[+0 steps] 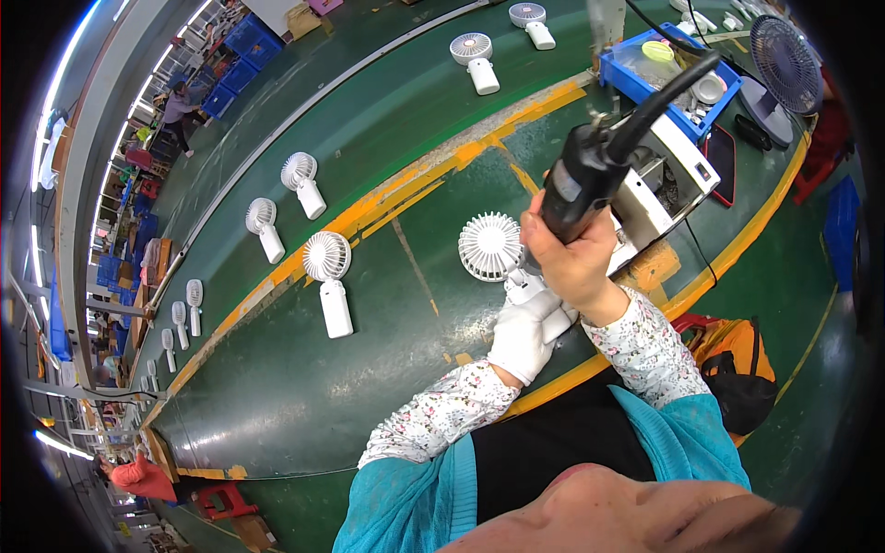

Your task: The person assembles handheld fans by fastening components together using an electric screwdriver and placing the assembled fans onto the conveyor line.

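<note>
My left hand, in a white glove, is closed around the handle of a white handheld fan just above the green worktop. The fan's round, ribbed head points away from me. My right hand is bare and wrapped round a black electric screwdriver, whose thick cable runs off to the upper right. The tool is over the fan's handle; its tip is hidden behind my right hand, so I cannot tell whether it touches. Another white handheld fan lies to the left on the worktop.
More white fans lie along the green conveyor belt beyond the yellow-taped edge. At the right stand a white screw feeder-like box, a blue bin of parts, a dark-bladed desk fan and a red-edged phone-like slab.
</note>
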The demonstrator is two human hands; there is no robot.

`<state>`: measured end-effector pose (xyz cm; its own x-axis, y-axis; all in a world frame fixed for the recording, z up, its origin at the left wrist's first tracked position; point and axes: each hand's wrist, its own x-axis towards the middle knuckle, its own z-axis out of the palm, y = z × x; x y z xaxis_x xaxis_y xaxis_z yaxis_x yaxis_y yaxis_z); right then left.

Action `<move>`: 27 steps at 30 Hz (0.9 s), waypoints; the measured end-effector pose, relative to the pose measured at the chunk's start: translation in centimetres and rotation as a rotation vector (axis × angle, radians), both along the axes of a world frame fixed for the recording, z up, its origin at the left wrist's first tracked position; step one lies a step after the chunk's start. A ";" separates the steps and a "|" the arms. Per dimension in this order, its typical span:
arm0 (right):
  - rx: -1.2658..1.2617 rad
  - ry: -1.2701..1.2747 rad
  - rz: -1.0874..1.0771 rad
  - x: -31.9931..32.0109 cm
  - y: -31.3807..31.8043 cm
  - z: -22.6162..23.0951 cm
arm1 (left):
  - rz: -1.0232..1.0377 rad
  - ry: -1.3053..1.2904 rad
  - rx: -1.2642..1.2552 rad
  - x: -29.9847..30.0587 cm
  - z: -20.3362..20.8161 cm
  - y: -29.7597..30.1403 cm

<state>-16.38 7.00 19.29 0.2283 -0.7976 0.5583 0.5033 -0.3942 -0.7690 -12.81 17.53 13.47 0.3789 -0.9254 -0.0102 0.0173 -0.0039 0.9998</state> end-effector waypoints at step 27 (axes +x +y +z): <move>-0.283 0.261 -0.458 -1.3 -2.3 4.0 | -0.090 1.519 0.143 1.0 0.3 -0.3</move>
<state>-17.71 4.65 23.25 0.0546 -0.6757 0.7352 0.0418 -0.7341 -0.6778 -11.83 17.20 13.74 -0.1278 -0.9017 -0.4131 0.9878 -0.1532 0.0288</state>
